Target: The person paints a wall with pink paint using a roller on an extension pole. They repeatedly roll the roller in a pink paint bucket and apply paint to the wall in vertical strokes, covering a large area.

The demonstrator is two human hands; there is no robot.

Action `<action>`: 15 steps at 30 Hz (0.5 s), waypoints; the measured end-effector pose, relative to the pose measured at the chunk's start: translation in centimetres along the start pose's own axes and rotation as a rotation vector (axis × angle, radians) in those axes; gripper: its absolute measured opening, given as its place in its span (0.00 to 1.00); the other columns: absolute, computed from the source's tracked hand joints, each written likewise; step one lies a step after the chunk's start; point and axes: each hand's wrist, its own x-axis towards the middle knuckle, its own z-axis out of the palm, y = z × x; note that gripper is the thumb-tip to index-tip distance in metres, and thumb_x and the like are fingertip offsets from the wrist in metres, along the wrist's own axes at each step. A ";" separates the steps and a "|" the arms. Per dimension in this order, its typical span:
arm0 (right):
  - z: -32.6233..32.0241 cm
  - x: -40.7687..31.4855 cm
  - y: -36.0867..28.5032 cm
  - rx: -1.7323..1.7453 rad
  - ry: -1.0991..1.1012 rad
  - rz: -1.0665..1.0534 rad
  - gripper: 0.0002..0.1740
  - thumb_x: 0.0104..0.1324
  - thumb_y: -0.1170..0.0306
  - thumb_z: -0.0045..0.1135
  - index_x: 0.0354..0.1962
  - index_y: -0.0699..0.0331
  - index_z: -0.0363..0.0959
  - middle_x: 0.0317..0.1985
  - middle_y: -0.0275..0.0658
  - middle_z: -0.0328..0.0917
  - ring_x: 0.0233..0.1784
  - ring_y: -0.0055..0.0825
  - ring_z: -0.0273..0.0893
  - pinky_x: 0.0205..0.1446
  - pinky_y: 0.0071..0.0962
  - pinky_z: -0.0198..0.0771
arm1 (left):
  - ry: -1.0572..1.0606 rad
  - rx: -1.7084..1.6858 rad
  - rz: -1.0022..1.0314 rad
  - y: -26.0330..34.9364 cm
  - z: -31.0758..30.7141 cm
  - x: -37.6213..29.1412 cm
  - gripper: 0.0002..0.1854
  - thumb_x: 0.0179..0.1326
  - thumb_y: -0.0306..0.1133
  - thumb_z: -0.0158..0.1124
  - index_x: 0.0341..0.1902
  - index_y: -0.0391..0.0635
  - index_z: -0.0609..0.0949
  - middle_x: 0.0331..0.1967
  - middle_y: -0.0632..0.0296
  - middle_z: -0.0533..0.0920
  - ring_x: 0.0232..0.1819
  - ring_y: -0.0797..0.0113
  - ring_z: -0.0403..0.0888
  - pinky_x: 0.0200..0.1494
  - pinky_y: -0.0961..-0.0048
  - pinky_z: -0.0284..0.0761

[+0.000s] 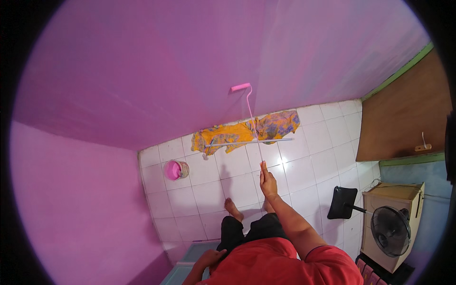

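My right hand (268,183) reaches forward, gripping the handle of a long-framed paint roller (252,117). The pink roller sleeve (241,87) is at the purple wall (185,71), just left of a paler, streaky stretch; whether it touches is hard to tell. My left hand (214,257) rests by my hip against the dark trousers, its fingertips partly hidden. On the tiles to the left stands a bucket (184,169) holding pink paint. A yellow and purple patterned cloth (233,133) lies along the foot of the wall, with a thin pale pole (245,142) across it.
To the right are a pedestal fan (390,231) with a black base (342,202), a pale wooden cabinet (383,194) and a brown door (402,117) with a green frame. A pink wall (85,199) bounds the left. A bluish-grey piece of furniture (190,253) stands near my left hand.
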 end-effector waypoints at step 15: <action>-5.2 0.7 -6.5 0.105 0.301 -0.358 0.34 0.73 0.72 0.50 0.74 0.51 0.53 0.35 0.47 0.76 0.35 0.47 0.77 0.38 0.44 0.74 | 0.129 -0.051 0.114 2.7 2.2 2.6 0.41 0.70 0.66 0.42 0.30 0.37 0.84 0.30 0.37 0.82 0.36 0.37 0.82 0.42 0.49 0.76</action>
